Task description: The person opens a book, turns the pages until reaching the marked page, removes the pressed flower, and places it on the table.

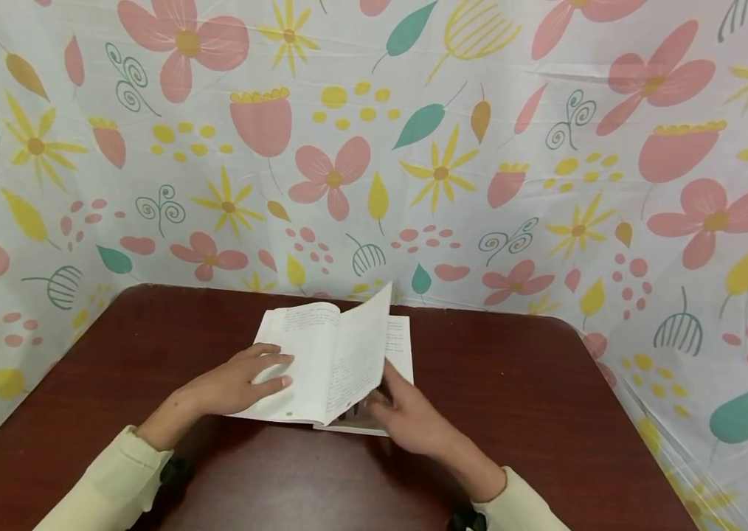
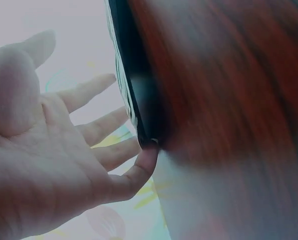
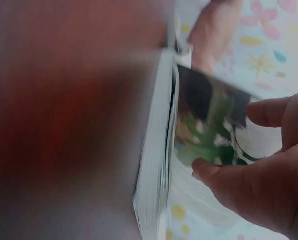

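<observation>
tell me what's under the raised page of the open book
Under the raised page lies another page: printed lines show near its top and part of a picture at the bottom. The raised page covers most of it, and the right hand hides some lower right.

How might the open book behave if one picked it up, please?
The open book would probably fold at its middle, lying spread open. Its raised page likely bends easily, looking thin. The thick page block suggests some weight.

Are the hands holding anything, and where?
Left hand holds nothing, resting on the book; right hand is at the raised page, lower outer corner; pinch unclear.
</observation>
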Available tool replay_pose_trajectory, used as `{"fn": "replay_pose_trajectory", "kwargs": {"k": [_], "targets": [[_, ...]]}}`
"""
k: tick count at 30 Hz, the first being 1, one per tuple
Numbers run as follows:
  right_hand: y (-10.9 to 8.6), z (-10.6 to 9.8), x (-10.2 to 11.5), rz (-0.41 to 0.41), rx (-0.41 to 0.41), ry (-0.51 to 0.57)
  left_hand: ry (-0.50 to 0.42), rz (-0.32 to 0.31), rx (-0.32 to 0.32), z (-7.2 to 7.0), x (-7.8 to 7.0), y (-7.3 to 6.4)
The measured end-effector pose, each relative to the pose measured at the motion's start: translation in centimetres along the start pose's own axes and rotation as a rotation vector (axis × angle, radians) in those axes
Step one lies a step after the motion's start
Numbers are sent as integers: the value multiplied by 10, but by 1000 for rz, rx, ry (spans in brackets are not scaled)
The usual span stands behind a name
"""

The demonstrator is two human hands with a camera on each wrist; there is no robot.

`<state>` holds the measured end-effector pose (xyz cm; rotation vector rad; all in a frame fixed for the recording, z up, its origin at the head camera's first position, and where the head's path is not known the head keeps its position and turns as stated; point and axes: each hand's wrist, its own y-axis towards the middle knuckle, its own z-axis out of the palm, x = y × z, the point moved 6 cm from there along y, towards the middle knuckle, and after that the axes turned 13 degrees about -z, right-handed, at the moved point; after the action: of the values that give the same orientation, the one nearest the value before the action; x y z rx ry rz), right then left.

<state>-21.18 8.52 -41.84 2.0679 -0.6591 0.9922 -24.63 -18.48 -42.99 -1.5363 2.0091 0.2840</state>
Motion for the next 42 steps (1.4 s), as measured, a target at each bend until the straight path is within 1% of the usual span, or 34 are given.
{"fn": "replay_pose_trajectory", "kwargs": {"k": [1,3,4,7,9,12,15,18,20,21,23,25,27,30,33,37,39,42], "targets": [[0,7,2,-4,38,28,-33,-10,-6,-1,0,1],[-3,17,5,2,98,41,-103,-51,-11,-2,2,3],[-4,21,7,10,123,27,-145,-77,-8,-3,3,4],[-9,28,8,40,193,-94,-263,-161,-3,-5,6,6],[-12,32,9,56,250,-189,-310,-208,-7,-8,8,7],[-14,37,11,43,342,-258,-357,-233,-13,-11,9,7],[-16,41,12,1,418,-294,-412,-237,-9,-14,9,7],[-17,43,13,-46,463,-342,-484,-241,-2,-16,10,6],[-16,41,12,-73,472,-380,-508,-250,-1,-16,11,7],[-15,40,11,-79,471,-393,-495,-249,-5,-16,11,8],[-14,36,8,-74,470,-431,-418,-221,-21,-14,11,9],[-14,31,4,-62,470,-474,-301,-183,-34,-10,10,9],[-15,26,1,-52,477,-521,-168,-125,-44,-5,7,6],[-13,20,-1,-73,481,-606,-42,-60,-26,2,3,2],[-11,16,-1,-101,471,-676,14,-34,8,6,2,-2],[-8,11,-1,-123,443,-756,43,-48,46,10,4,-3],[-6,8,-1,-127,424,-766,57,-58,56,12,6,-3],[-6,3,0,-134,410,-738,76,-61,67,12,6,-3]]}}
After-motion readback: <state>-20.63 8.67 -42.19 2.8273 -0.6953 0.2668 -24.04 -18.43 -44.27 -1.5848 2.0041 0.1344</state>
